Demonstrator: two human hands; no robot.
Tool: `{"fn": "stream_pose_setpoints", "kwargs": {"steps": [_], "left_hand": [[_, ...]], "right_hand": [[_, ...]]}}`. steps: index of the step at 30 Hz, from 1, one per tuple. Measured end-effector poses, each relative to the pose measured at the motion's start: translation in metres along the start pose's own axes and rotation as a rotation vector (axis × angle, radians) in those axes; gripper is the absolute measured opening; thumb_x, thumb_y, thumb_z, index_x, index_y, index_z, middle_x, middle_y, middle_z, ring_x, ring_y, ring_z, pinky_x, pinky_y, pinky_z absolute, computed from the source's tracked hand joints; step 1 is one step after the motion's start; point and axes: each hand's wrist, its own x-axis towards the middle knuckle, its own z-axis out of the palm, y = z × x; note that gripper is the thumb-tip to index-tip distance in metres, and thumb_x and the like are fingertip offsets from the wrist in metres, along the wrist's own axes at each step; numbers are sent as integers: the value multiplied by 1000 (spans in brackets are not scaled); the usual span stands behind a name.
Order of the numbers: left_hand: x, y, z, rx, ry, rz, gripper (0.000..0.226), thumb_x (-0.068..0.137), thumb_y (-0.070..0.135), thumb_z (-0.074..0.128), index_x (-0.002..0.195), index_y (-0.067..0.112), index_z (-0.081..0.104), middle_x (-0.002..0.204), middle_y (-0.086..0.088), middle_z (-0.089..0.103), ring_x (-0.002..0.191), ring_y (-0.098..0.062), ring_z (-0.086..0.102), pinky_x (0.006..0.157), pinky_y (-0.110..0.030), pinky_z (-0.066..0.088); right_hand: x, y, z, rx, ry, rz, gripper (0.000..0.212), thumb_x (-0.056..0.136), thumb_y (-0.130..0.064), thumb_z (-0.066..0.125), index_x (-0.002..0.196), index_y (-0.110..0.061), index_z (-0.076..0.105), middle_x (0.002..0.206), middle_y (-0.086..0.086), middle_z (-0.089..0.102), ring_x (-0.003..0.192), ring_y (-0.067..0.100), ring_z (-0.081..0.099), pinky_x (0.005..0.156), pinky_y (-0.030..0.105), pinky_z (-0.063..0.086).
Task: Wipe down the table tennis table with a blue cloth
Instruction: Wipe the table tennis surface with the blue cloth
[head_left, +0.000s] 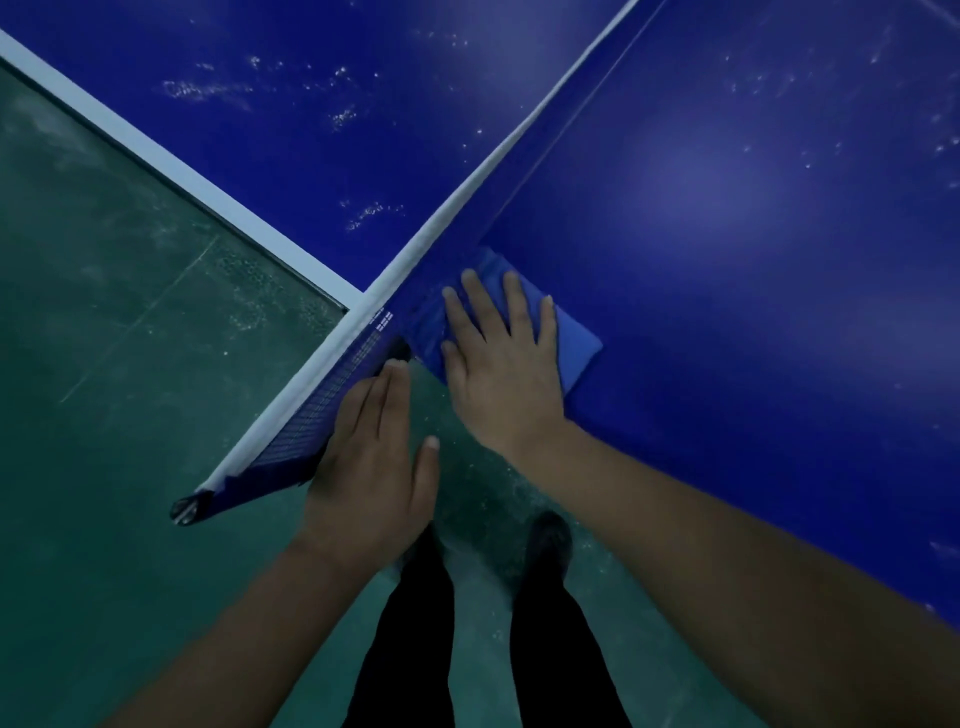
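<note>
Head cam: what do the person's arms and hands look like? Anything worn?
Both forearms are bare as far as the frame shows: no sleeves or gloves. No watch, ring or wristband shows on the left hand or the right hand. Fingernails look short. Lower down, dark trousers and dark shoes.

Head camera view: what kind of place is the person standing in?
Probably an indoor sports or games room. A blue table tennis table with a net fills the view, above a green floor. The right hand presses a blue cloth on it.
</note>
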Motion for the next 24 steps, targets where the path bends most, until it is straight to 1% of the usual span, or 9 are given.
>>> {"fn": "stream_pose_setpoints", "kwargs": {"steps": [4, 5, 7, 9, 12, 14, 16, 19, 24], "left_hand": [[-1, 0, -4, -67, 8, -30, 70, 95, 36, 37, 151, -5, 25, 148, -21, 42, 137, -31, 29, 112, -34, 24], [-1, 1, -5, -72, 1, -34, 70, 96, 35, 39, 152, -4, 24, 149, -20, 41, 138, -31, 28, 112, -34, 24], [-2, 2, -5, -77, -3, -36, 70, 95, 33, 41, 152, -3, 23, 150, -20, 40, 139, -32, 28, 111, -34, 24], [-1, 3, -5, -77, 7, -35, 69, 96, 35, 37, 152, -4, 23, 150, -21, 40, 138, -32, 28, 113, -32, 22], [-1, 4, -4, -89, 14, -40, 73, 94, 39, 30, 150, -6, 25, 148, -23, 42, 136, -30, 28, 112, -29, 20], [-2, 3, -4, -96, 4, -48, 74, 94, 41, 29, 151, -5, 23, 148, -23, 42, 138, -31, 27, 112, -31, 22], [-2, 2, -3, -92, 0, -43, 75, 94, 43, 29, 152, -4, 22, 150, -22, 40, 140, -33, 27, 112, -31, 22], [-2, 1, -3, -97, 9, -51, 73, 95, 38, 37, 153, -3, 20, 153, -20, 37, 141, -30, 25, 111, -27, 17], [-2, 1, -4, -114, 1, -70, 74, 95, 39, 38, 155, 1, 17, 155, -18, 34, 144, -30, 24, 110, -29, 20]], "right_hand": [[-29, 43, -5, -46, -77, -122, 54, 103, -46, 23, 154, -31, 33, 163, -4, 24, 152, 30, 14, 120, 59, 7], [-28, 54, -7, -61, -71, -98, 54, 103, -45, 23, 154, -31, 33, 163, -4, 23, 152, 31, 14, 120, 58, 6], [-17, 59, -10, -31, -36, 69, 54, 103, -45, 24, 155, -33, 30, 165, -5, 19, 152, 32, 10, 119, 60, 5], [-5, 36, -8, 8, -28, 205, 54, 102, -46, 24, 155, -35, 25, 166, -4, 15, 152, 34, 5, 118, 63, 3], [-14, -4, -2, 1, -62, 57, 56, 101, -48, 22, 155, -34, 27, 165, -2, 18, 152, 38, 6, 116, 67, 4], [-22, 3, -1, -39, -85, -74, 55, 102, -49, 23, 154, -35, 28, 165, -3, 20, 152, 36, 7, 117, 65, 4], [-16, 22, -5, -38, -82, -65, 54, 102, -49, 22, 155, -37, 27, 165, -5, 18, 152, 34, 6, 118, 64, 2], [-8, 20, -9, 13, -68, 99, 53, 103, -48, 25, 155, -37, 26, 165, -4, 15, 152, 34, 2, 117, 65, 2], [-26, 1, -4, -49, -108, -167, 53, 103, -48, 27, 155, -36, 26, 166, -3, 15, 152, 34, 4, 118, 64, 1]]}}
